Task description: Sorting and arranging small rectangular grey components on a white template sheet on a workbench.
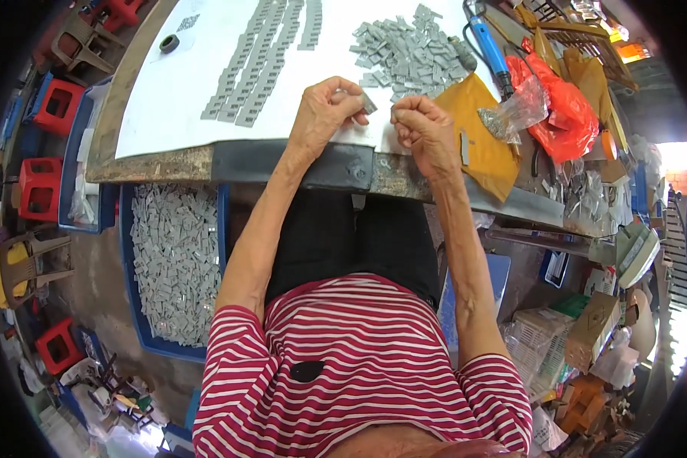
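Grey piece (369, 104) pinched in left hand (327, 112), right hand (429, 133) curled nearly closed

Anything between the right fingers (414, 117) is too small to tell; the view's top edge crops the grey strips (263, 88).

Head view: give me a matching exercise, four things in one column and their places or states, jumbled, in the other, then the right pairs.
Column one:
1. Black ring
2. Left hand
3. Blue bin
4. Blue tool

Column two:
A. Below the table's level, filled with small grey parts
B. On the table, right of the loose grey pile
C. On the table, left of the grey rows
D. Holding a grey piece in its fingers

Right pairs: 1-C, 2-D, 3-A, 4-B.
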The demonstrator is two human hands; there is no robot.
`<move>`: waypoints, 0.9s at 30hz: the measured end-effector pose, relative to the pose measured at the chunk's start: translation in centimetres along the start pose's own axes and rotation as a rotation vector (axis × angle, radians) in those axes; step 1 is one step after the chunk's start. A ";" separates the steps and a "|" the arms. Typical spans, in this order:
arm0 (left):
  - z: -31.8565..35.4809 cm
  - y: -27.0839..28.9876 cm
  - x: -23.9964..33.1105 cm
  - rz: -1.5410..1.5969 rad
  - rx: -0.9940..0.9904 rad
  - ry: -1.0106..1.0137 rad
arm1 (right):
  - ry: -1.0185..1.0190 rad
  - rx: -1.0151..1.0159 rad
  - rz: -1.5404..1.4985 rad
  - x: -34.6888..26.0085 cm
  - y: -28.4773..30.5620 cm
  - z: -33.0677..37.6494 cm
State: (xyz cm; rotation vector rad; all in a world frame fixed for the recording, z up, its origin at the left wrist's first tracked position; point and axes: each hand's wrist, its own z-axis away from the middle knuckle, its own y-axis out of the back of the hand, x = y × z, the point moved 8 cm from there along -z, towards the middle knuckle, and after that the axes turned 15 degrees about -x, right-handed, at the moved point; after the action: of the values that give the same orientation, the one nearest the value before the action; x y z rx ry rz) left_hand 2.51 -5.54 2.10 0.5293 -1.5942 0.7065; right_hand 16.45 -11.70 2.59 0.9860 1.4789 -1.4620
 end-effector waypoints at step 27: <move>1.1 -0.7 0.7 0.036 -0.001 -0.109 | 0.038 -0.085 -0.126 1.1 -0.8 0.9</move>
State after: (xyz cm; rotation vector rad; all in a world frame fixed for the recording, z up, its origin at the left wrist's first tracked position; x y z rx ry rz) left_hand 2.09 -6.74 2.87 0.5472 -1.7095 0.7141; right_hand 15.35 -12.62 1.82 0.8870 1.6433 -1.4625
